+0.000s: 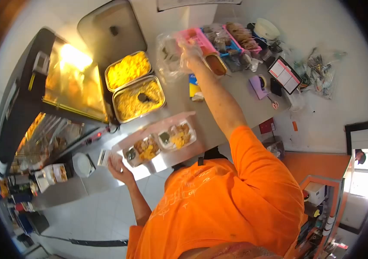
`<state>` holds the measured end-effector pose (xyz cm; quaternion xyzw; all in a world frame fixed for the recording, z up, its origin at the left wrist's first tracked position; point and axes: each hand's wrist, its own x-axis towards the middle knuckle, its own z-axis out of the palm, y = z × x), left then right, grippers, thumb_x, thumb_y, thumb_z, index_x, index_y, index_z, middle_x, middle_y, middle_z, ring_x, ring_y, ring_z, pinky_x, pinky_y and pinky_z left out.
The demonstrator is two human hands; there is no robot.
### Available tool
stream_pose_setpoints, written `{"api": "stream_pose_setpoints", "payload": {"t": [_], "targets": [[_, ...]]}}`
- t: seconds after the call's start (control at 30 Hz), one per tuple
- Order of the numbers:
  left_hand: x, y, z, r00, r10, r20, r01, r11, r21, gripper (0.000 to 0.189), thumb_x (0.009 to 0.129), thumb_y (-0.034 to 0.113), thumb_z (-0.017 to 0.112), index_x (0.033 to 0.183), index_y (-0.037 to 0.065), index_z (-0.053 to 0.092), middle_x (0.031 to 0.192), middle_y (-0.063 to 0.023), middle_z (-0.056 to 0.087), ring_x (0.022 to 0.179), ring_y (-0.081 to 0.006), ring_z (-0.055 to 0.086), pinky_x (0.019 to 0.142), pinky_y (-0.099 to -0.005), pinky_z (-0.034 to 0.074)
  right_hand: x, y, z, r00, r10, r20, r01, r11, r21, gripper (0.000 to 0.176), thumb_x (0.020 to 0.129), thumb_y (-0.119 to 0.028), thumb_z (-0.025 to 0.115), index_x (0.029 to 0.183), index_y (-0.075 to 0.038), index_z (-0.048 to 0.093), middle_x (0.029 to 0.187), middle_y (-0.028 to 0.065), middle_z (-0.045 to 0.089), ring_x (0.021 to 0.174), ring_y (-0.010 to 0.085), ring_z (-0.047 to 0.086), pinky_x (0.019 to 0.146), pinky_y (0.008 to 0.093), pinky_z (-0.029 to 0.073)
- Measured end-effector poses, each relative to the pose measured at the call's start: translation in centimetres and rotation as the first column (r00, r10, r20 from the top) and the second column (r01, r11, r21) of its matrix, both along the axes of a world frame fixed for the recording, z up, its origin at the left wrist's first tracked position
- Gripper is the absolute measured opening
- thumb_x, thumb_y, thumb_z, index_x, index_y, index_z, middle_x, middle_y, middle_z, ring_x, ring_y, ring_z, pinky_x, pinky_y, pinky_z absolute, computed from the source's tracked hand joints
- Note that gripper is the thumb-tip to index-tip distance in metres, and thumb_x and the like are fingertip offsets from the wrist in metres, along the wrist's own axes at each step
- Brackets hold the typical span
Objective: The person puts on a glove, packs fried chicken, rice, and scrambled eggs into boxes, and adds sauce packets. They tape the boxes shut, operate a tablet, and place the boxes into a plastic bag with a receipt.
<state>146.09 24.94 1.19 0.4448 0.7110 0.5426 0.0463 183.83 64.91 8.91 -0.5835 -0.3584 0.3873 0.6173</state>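
Observation:
My right arm stretches to the back of the counter, where my right hand (188, 57) is over the front of a pink basket (199, 39), beside a clear plastic bag (166, 52). The hand is blurred and its fingertips are hard to make out. Near the counter's front edge is my left hand (120, 169), fingers apart, close to a small white striped card or packet (103, 157). Between my hands stand two open takeaway boxes (161, 149), their compartments filled with browned food, yellow pieces and a small dark green portion.
Two metal trays of yellow food (127, 71) (139, 98) stand beside a lit warming cabinet (74, 80). A tub of reddish sauce (215, 64), a blue-and-yellow packet (195, 88), a purple tape dispenser (258, 87), scissors (273, 102) and a tablet (284, 74) are on the counter.

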Motion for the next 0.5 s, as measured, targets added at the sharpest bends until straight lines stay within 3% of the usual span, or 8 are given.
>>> {"api": "stream_pose_setpoints", "payload": {"t": [0.1, 0.13, 0.17, 0.27, 0.33, 0.4, 0.5], "targets": [[3.7, 1.8, 1.4, 0.998, 0.066, 0.016, -0.065, 0.997, -0.037, 0.044, 0.093, 0.009, 0.063, 0.133, -0.006, 0.052, 0.135, -0.0217, 0.055, 0.125, -0.0326, 0.052, 0.109, -0.0419, 0.039, 10.0, 3.0, -2.6, 0.95, 0.287, -0.121, -0.29, 0.957, -0.006, 0.055, 0.071, -0.026, 0.076, 0.121, -0.008, 0.06, 0.121, 0.0124, 0.062, 0.113, 0.0259, 0.059, 0.092, 0.0369, 0.049], [5.1, 2.6, 2.0, 0.997, 0.075, 0.01, -0.075, 0.996, -0.046, 0.044, 0.093, 0.009, 0.062, 0.133, -0.006, 0.052, 0.135, -0.0217, 0.055, 0.125, -0.0324, 0.052, 0.109, -0.0417, 0.039, 14.1, 2.2, -1.0, 0.7, 0.299, 0.648, -0.298, 0.948, -0.115, 0.046, 0.073, -0.021, 0.071, 0.117, -0.01, 0.062, 0.12, 0.0119, 0.064, 0.116, 0.0268, 0.059, 0.095, 0.037, 0.048], [6.6, 3.2, 2.1, 0.996, 0.089, 0.005, -0.089, 0.994, -0.056, 0.044, 0.094, 0.009, 0.062, 0.134, -0.006, 0.052, 0.135, -0.0216, 0.055, 0.126, -0.0321, 0.052, 0.109, -0.0414, 0.039, 18.1, 1.3, 0.8, 0.015, 0.039, 0.999, -0.091, 0.995, -0.037, 0.038, 0.075, -0.017, 0.066, 0.113, -0.013, 0.064, 0.119, 0.0114, 0.065, 0.118, 0.0277, 0.059, 0.099, 0.0372, 0.048], [9.8, 4.9, 1.4, 0.983, 0.155, -0.096, -0.164, 0.982, -0.089, 0.044, 0.094, 0.009, 0.061, 0.134, -0.005, 0.051, 0.136, -0.0217, 0.054, 0.126, -0.032, 0.052, 0.109, -0.0413, 0.038, 31.5, 6.4, 1.5, -0.029, 0.29, 0.957, 0.207, 0.938, -0.278, 0.03, 0.075, -0.024, 0.074, 0.103, -0.013, 0.072, 0.107, 0.0127, 0.071, 0.104, 0.0319, 0.066, 0.089, 0.0419, 0.054], [11.6, 5.9, 0.7, 0.972, 0.205, -0.115, -0.218, 0.969, -0.115, 0.046, 0.094, 0.011, 0.061, 0.136, -0.005, 0.05, 0.138, -0.0221, 0.053, 0.126, -0.0327, 0.052, 0.106, -0.0409, 0.042, 40.8, 9.0, 0.6, -0.058, 0.33, 0.942, 0.237, 0.921, -0.308, 0.025, 0.078, -0.025, 0.073, 0.1, -0.013, 0.072, 0.105, 0.0118, 0.072, 0.101, 0.0311, 0.066, 0.087, 0.04, 0.055], [13.1, 6.4, 0.6, 0.965, 0.257, -0.059, -0.263, 0.949, -0.172, 0.047, 0.094, 0.012, 0.06, 0.137, -0.006, 0.049, 0.138, -0.0226, 0.052, 0.125, -0.0332, 0.053, 0.104, -0.04, 0.045, 48.6, 11.4, -1.7, 0.051, 0.358, 0.932, 0.276, 0.892, -0.358, 0.025, 0.081, -0.024, 0.071, 0.104, -0.014, 0.071, 0.107, 0.0117, 0.071, 0.101, 0.0301, 0.067, 0.087, 0.0398, 0.054], [15.7, 6.4, 1.3, 0.943, 0.33, -0.036, -0.328, 0.913, -0.242, 0.049, 0.095, 0.014, 0.058, 0.138, -0.006, 0.047, 0.138, -0.023, 0.051, 0.123, -0.0332, 0.054, 0.1, -0.0383, 0.048, 55.3, 15.5, -5.1, 0.458, 0.351, 0.817, 0.255, 0.828, -0.499, 0.025, 0.086, -0.022, 0.067, 0.11, -0.015, 0.069, 0.112, 0.0115, 0.069, 0.101, 0.0287, 0.067, 0.087, 0.0397, 0.054]]}}
